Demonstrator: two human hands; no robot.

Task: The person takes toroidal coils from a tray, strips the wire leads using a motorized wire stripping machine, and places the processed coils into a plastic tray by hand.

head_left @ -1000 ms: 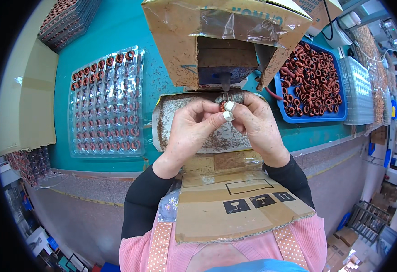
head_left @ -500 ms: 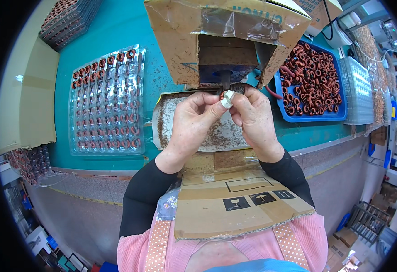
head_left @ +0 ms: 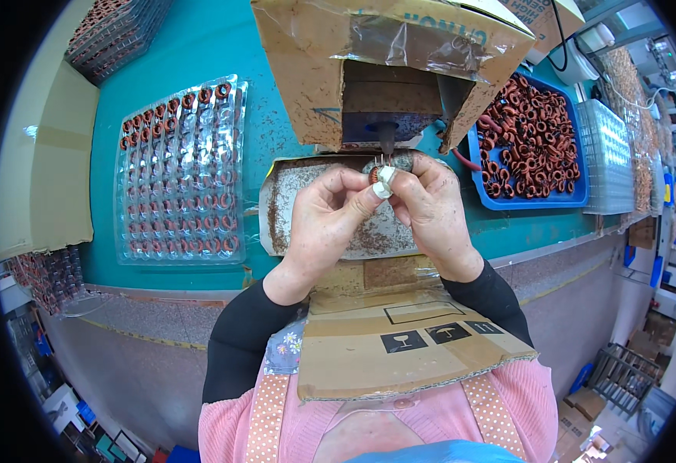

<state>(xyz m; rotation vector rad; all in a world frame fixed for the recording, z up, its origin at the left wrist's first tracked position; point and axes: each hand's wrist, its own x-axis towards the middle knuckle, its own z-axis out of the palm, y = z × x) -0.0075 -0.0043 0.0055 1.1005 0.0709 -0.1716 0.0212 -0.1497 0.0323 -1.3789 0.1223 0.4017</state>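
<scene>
Both hands meet just below the dark pointed spindle point(head_left: 386, 139) of a machine, with a small copper-wound ring coil point(head_left: 374, 177) between their fingertips. Thin wire ends of the coil point up toward the spindle tip. My left hand point(head_left: 322, 224) pinches the coil from its left side, thumb and forefinger closed. From the other side my right hand point(head_left: 440, 220) has its closed thumb and fingers on it. White wraps point(head_left: 384, 184) cover the thumb tips and hide part of the coil. Beneath the hands lies a pale board point(head_left: 291, 202) strewn with brown shavings.
A cardboard box point(head_left: 299, 77) encloses the machine. At left, a clear plastic tray point(head_left: 179, 185) holds rows of ring coils; stacked trays point(head_left: 118, 35) stand behind. A blue bin point(head_left: 523, 204) full of coils and clear empty trays point(head_left: 609, 166) are at right. A cardboard flap point(head_left: 415, 355) covers my lap.
My hands have drawn the coil slightly down and toward me from the spindle. The spindle tip and the coil's wire ends now show more plainly.
</scene>
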